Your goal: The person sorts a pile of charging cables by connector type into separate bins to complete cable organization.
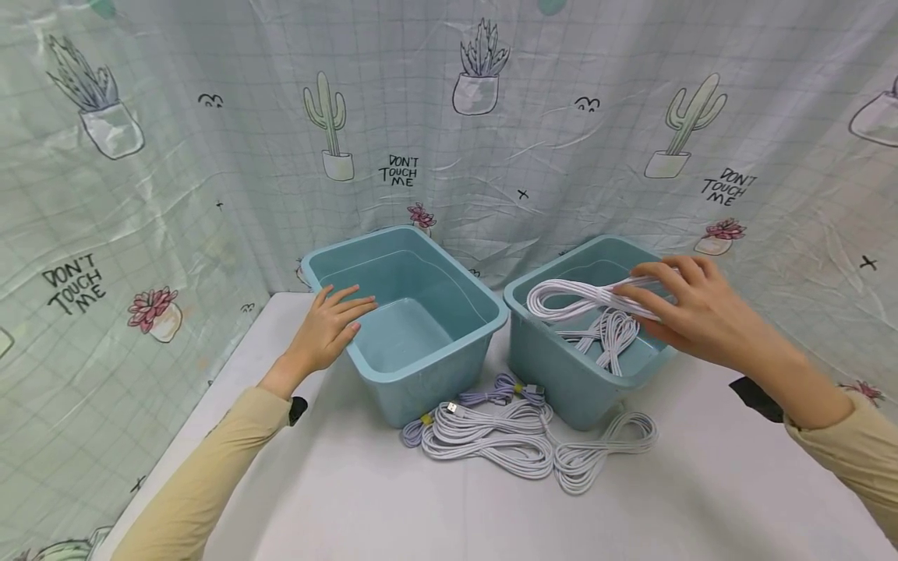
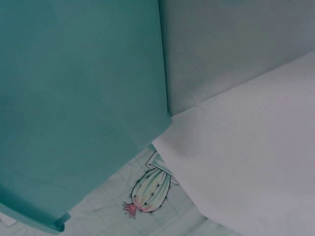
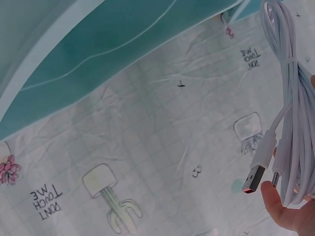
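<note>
My right hand (image 1: 691, 312) grips a white USB cable (image 1: 571, 299), coiled and tied at its middle, over the right teal bin (image 1: 561, 389). In the right wrist view the cable's USB plug (image 3: 254, 178) hangs beside the thumb. Inside that bin, below the held coil, lies another bundled white cable (image 1: 612, 336). My left hand (image 1: 326, 327) rests on the left rim of the left teal bin (image 1: 438, 382), fingers straight and spread over its inside. Only the bin's outer wall (image 2: 78, 98) shows in the left wrist view; the hand itself is out of it.
In front of the bins, several coiled cables lie on the white table (image 1: 393, 506): white coils (image 1: 491, 440), one looped white cable (image 1: 603, 448) at the right, and lilac cables (image 1: 501, 391) with yellow ties. A patterned curtain (image 1: 421, 117) hangs behind and at both sides.
</note>
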The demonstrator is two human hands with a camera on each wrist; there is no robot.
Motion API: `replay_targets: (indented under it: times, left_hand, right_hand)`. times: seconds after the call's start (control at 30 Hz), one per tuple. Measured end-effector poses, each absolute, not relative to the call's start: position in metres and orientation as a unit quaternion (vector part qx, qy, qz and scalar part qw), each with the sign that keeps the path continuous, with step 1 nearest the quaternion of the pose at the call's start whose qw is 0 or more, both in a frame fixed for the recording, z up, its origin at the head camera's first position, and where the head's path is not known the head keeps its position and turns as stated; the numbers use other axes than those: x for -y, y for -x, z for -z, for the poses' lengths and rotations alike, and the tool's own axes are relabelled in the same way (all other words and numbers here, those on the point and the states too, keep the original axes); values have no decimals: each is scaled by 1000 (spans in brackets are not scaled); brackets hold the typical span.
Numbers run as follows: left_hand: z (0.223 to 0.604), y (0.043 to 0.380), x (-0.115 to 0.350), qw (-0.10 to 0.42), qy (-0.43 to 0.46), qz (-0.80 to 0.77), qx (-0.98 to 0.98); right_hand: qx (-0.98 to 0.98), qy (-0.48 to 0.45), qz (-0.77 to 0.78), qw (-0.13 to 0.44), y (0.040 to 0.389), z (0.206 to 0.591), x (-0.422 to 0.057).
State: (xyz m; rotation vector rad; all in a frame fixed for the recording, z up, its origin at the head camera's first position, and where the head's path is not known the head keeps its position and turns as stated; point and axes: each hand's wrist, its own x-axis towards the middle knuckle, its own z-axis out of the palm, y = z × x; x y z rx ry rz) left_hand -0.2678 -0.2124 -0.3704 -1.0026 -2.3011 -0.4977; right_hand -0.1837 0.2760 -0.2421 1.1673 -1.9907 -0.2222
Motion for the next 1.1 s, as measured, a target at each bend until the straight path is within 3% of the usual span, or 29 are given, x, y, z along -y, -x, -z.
replay_targets:
  times: [1.1]
  left_hand:
    - [370,269,214,282,379,180,863]
  right_hand:
    - [805,-449,135,364,226,245,-323]
